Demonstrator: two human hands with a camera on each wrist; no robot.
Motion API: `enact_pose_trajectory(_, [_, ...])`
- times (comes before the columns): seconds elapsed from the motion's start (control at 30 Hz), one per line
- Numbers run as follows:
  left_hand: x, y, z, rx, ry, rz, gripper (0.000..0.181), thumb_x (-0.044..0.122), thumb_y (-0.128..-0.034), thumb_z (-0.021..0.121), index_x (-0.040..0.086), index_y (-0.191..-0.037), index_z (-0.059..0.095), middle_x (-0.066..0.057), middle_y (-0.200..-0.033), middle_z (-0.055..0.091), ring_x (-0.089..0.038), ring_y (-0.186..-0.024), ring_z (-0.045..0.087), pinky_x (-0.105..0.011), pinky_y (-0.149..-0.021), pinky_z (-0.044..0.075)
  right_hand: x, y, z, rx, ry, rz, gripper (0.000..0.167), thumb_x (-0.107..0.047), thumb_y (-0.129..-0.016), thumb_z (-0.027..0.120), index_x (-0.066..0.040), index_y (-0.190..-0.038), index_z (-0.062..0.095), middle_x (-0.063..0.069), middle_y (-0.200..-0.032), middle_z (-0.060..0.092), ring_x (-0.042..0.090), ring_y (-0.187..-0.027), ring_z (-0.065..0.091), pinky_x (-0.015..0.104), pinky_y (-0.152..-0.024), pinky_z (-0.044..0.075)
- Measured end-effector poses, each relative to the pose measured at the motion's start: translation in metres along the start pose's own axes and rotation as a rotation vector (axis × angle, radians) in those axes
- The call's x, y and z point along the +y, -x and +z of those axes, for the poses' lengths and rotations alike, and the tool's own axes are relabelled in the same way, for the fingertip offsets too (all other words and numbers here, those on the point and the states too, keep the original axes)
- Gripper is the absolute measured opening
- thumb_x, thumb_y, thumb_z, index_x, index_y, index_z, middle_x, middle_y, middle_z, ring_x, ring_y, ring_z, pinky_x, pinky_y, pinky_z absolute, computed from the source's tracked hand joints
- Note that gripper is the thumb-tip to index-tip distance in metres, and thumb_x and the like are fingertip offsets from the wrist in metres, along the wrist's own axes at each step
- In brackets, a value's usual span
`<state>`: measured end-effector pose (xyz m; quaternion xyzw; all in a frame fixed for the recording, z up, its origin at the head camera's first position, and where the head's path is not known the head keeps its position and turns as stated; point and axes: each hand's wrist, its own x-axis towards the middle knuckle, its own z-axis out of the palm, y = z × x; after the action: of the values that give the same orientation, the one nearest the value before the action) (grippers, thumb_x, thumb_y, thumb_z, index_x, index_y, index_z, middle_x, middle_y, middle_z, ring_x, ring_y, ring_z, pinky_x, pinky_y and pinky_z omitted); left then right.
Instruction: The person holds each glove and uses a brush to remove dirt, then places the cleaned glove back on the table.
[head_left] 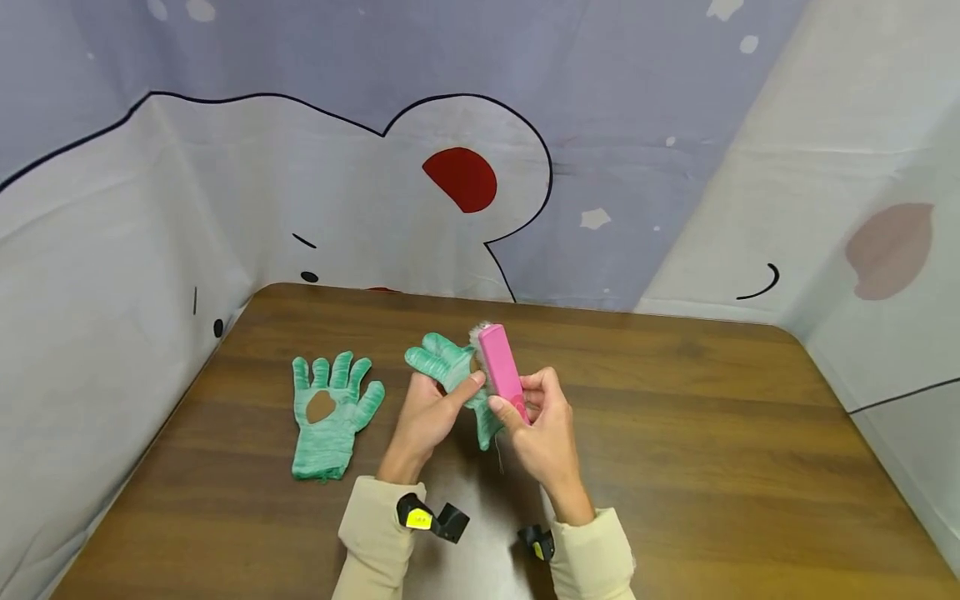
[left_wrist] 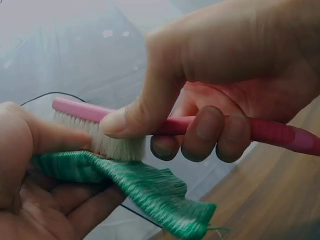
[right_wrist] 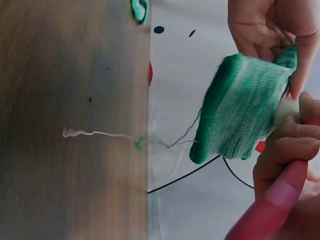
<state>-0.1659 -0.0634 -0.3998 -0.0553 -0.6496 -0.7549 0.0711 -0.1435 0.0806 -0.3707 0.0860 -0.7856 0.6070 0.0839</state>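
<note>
A green knitted glove (head_left: 442,360) is gripped in my left hand (head_left: 429,417), the thumb on top and the fingers beneath it. My right hand (head_left: 546,429) holds a pink brush (head_left: 501,362) by its handle. In the left wrist view the pale bristles (left_wrist: 120,147) touch the glove (left_wrist: 145,187) beside my left thumb. From the glove's cuff (right_wrist: 240,107) hangs a loose thread (right_wrist: 112,134), seen in the right wrist view. The glove's brown patch is mostly hidden by the brush and thumb.
A second green glove (head_left: 327,442) with a brown oval patch lies flat on the wooden table (head_left: 712,433), left of my hands, fingers pointing away. A printed cloth (head_left: 630,150) hangs behind the table and along its sides.
</note>
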Motion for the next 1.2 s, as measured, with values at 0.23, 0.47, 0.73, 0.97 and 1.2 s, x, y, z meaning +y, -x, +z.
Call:
enact_pose_trajectory(0.23, [0.000, 0.001, 0.000, 0.004, 0.010, 0.034, 0.031, 0.003, -0.0861, 0.062, 0.001, -0.115, 0.051, -0.015, -0.107, 0.061, -0.019, -0.102, 0.057, -0.031, -0.090, 0.045, 0.027, -0.007, 0.003, 0.000, -0.003, 0.090, 0.040, -0.012, -0.083, 0.068, -0.005, -0.114, 0.045, 0.013, -0.073, 0.063, 0.011, -0.051, 0.054, 0.022, -0.047, 0.041])
enact_pose_trajectory(0.47, [-0.001, 0.000, 0.000, 0.008, 0.004, 0.062, 0.033, 0.002, -0.0846, 0.063, -0.001, -0.116, 0.052, -0.016, -0.108, 0.061, -0.017, -0.103, 0.057, -0.030, -0.089, 0.045, 0.030, -0.009, 0.004, 0.049, -0.013, 0.034, 0.034, -0.011, -0.081, 0.070, 0.000, -0.110, 0.057, 0.014, -0.066, 0.060, 0.007, -0.044, 0.046, 0.021, -0.043, 0.038])
enact_pose_trajectory(0.73, [-0.001, 0.001, -0.001, -0.006, -0.013, 0.072, 0.037, 0.002, -0.0846, 0.063, 0.000, -0.120, 0.052, -0.015, -0.113, 0.060, -0.019, -0.108, 0.055, -0.032, -0.092, 0.044, 0.019, -0.009, 0.004, 0.055, -0.115, 0.168, 0.025, -0.004, -0.083, 0.067, 0.006, -0.103, 0.058, 0.004, -0.056, 0.050, 0.006, -0.040, 0.039, 0.019, -0.039, 0.032])
enact_pose_trajectory(0.97, [0.003, 0.001, -0.004, 0.014, 0.033, 0.101, 0.031, 0.000, -0.0839, 0.063, -0.001, -0.114, 0.054, -0.019, -0.108, 0.061, -0.019, -0.102, 0.058, -0.032, -0.089, 0.047, 0.008, -0.005, 0.006, -0.081, -0.120, 0.191, 0.023, -0.011, -0.088, 0.061, -0.005, -0.108, 0.052, 0.003, -0.054, 0.047, 0.009, -0.041, 0.039, 0.023, -0.038, 0.033])
enact_pose_trajectory(1.2, [0.002, 0.001, -0.002, 0.001, 0.070, 0.120, 0.025, -0.002, -0.0826, 0.064, -0.005, -0.104, 0.051, -0.013, -0.092, 0.059, -0.016, -0.091, 0.057, -0.030, -0.083, 0.048, 0.009, -0.003, 0.009, -0.060, 0.018, 0.125, 0.026, -0.010, -0.087, 0.062, -0.007, -0.111, 0.052, 0.013, -0.061, 0.056, 0.010, -0.045, 0.044, 0.026, -0.042, 0.039])
